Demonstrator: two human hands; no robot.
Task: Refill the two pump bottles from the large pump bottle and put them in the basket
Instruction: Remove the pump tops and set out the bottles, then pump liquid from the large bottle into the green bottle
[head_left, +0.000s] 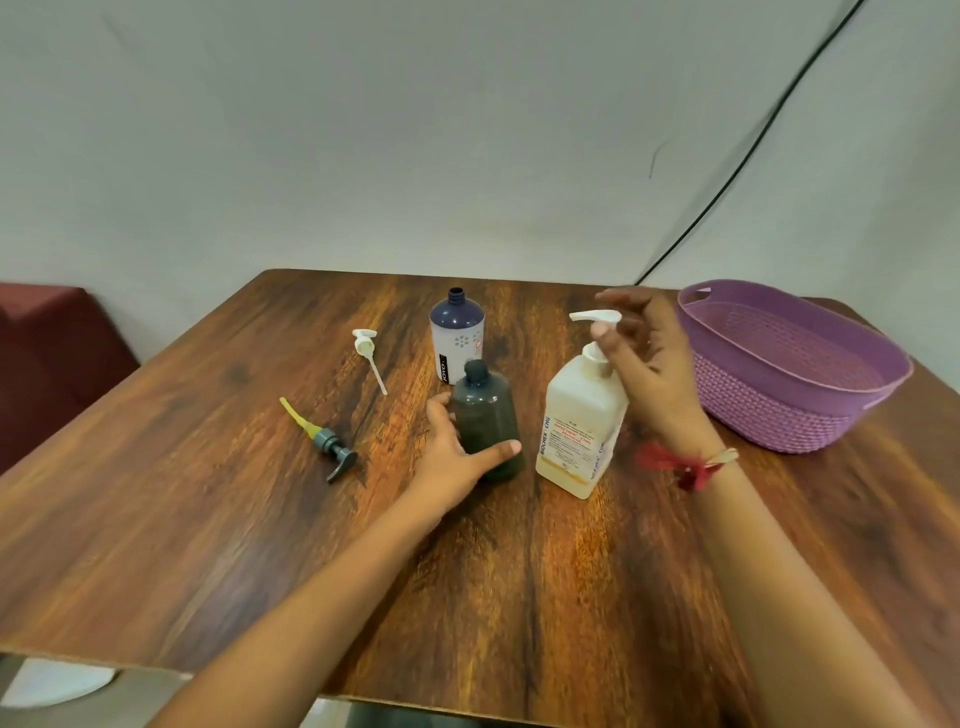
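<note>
A dark grey bottle (485, 421), cap off, stands upright mid-table, the left hand (452, 457) wrapped around its lower body. Just to its right stands the large white pump bottle (579, 431); the right hand (649, 358) is at its pump head, fingers loosely spread, gripping nothing. Behind stands an uncapped blue-and-white bottle (457, 340). A white pump (366, 348) and a grey pump (332, 447) lie to the left on the wooden table (208, 493). A purple basket (769, 421) sits far right.
</note>
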